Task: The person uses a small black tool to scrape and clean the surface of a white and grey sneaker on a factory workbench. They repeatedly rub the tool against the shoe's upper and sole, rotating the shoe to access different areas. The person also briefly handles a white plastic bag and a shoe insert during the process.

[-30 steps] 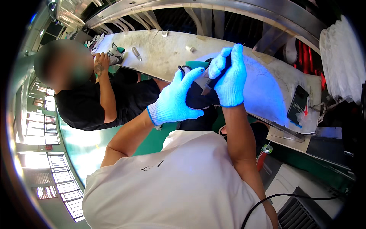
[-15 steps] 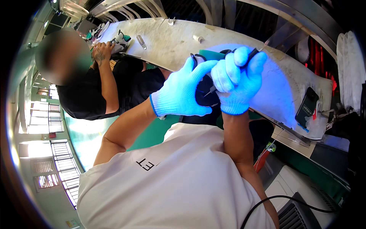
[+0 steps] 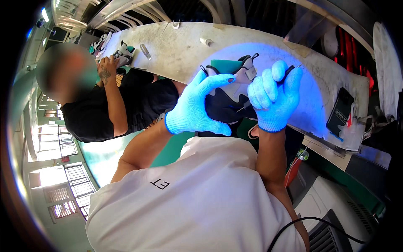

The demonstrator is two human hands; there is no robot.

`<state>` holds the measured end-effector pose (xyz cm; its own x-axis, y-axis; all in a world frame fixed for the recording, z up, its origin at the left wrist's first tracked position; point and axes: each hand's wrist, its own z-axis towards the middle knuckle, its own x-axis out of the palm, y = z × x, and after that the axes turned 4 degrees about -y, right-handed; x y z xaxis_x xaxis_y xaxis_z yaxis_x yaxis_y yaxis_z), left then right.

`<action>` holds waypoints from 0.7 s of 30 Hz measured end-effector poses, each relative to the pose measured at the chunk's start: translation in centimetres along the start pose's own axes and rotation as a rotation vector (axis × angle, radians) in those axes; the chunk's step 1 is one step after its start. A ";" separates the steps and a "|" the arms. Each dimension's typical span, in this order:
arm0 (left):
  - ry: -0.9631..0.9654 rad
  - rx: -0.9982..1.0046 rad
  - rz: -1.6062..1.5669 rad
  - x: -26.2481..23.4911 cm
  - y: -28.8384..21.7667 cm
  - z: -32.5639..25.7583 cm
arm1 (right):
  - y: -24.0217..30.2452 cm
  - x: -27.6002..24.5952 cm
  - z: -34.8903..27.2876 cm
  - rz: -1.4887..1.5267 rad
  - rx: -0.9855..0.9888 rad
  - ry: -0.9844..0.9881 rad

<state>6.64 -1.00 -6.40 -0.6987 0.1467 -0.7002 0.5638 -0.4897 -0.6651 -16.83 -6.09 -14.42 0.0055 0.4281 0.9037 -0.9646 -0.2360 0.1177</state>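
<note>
Left hand (image 3: pixel 197 110) clasps the shoe (image 3: pixel 228 94) above the table (image 3: pixel 180 50); right hand (image 3: pixel 275 101) clenches what looks like a thin tool (image 3: pixel 242 106). A slip could scratch the shoe.

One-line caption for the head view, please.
Gloved left hand holds a black-and-white shoe while the right hand works it with a thin tool.
</note>
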 end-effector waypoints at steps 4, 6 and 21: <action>-0.048 -0.013 -0.014 0.3 0.4 0.0 | -1.1 1.3 -0.3 -0.152 -0.138 -0.271; -0.051 -0.045 -0.026 0.4 -0.1 0.2 | -0.9 1.4 -0.3 -0.201 -0.195 -0.358; -0.105 -0.389 -0.302 1.6 -0.9 -1.1 | -1.9 1.2 -1.1 -0.202 -0.290 -0.379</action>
<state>5.50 0.55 -7.24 -0.8853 0.1358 -0.4448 0.4379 -0.0789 -0.8955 -15.27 -4.23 -14.04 0.2421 0.0815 0.9668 -0.9677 0.0930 0.2345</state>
